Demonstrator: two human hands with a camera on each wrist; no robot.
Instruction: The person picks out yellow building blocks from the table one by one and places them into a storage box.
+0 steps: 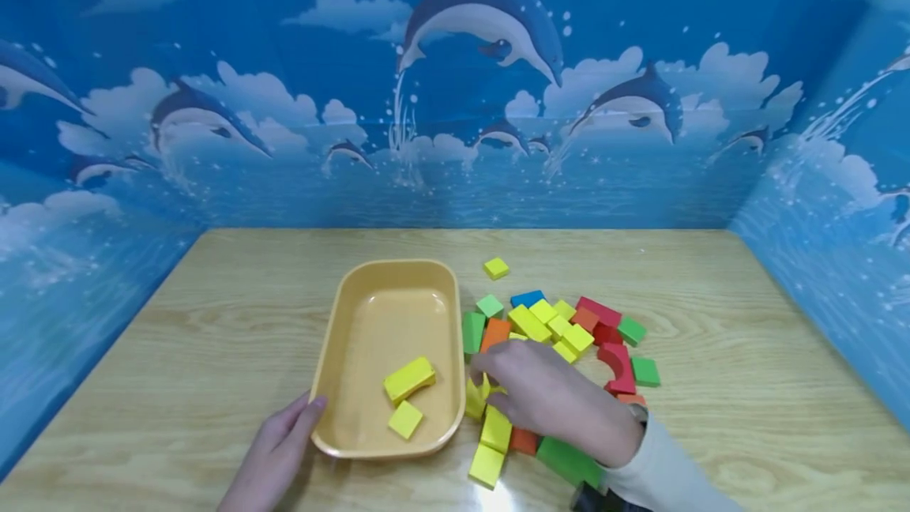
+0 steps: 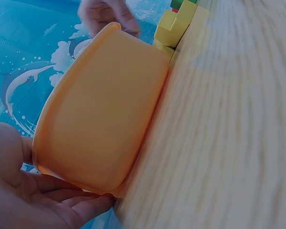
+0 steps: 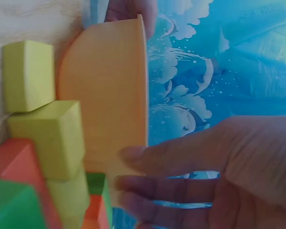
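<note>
My left hand (image 1: pixel 273 449) grips the near left corner of a tan plastic tub (image 1: pixel 398 318), thumb on the rim and fingers against its outer wall. Inside the tub lie an arched-looking yellow block (image 1: pixel 410 380) and a yellow cube (image 1: pixel 405 419). Just right of the tub, my right hand (image 1: pixel 540 385) is over the pile of blocks with fingers bent downward. In the right wrist view, the thumb (image 3: pixel 136 157) and fingers are apart with nothing seen between them. Yellow blocks (image 1: pixel 495 429) lie beneath and beside this hand, partly hidden by it.
Right of the tub are more wooden blocks: a red arch (image 1: pixel 618 368), green blocks (image 1: pixel 645 371), an orange block (image 1: pixel 495 333) and a blue block (image 1: pixel 527 299). One yellow block (image 1: pixel 496 268) lies apart at the back. A blue dolphin-print backdrop (image 1: pixel 455 180) encloses the wooden table (image 1: pixel 249 299).
</note>
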